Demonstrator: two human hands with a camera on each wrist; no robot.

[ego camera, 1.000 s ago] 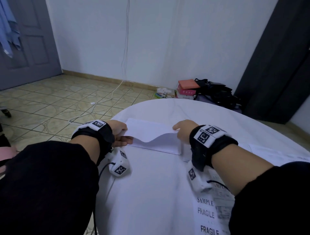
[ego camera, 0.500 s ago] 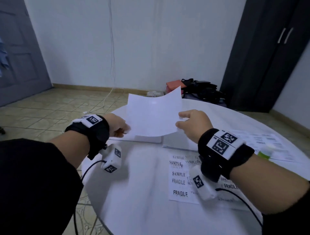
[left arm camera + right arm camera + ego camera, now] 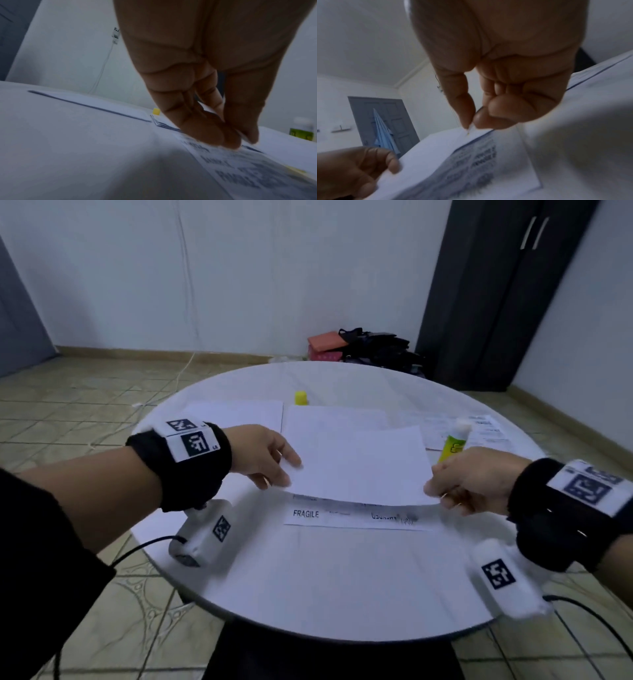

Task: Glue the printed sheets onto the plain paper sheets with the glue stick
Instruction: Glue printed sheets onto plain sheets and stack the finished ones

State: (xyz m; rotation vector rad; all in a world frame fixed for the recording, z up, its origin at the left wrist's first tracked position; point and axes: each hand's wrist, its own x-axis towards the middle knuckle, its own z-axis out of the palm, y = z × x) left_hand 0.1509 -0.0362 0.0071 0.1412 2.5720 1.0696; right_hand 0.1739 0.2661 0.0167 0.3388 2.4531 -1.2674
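I hold a plain white sheet point(image 3: 356, 467) by its two near corners, just above the table. My left hand point(image 3: 274, 467) pinches its left corner and my right hand point(image 3: 445, 487) pinches its right corner between thumb and forefinger point(image 3: 469, 121). Under it lies a printed sheet point(image 3: 352, 517) with the word FRAGILE, only its near strip showing; the printed sheet point(image 3: 476, 166) also shows below the right hand. A glue stick point(image 3: 454, 444) with a yellow-green label stands upright just beyond my right hand. Its yellow cap point(image 3: 301, 398) stands farther back.
The round white table point(image 3: 325, 583) carries a plain stack point(image 3: 236, 414) at the back left, another plain sheet point(image 3: 335, 419) behind the held one, and printed sheets point(image 3: 479, 429) at the back right. A dark cabinet point(image 3: 496, 292) and bags point(image 3: 373, 347) stand beyond.
The plain sheet came off the left stack, rose upright, and has now dropped flat over the printed FRAGILE sheet in the table's middle. Both hands moved right and down with it.
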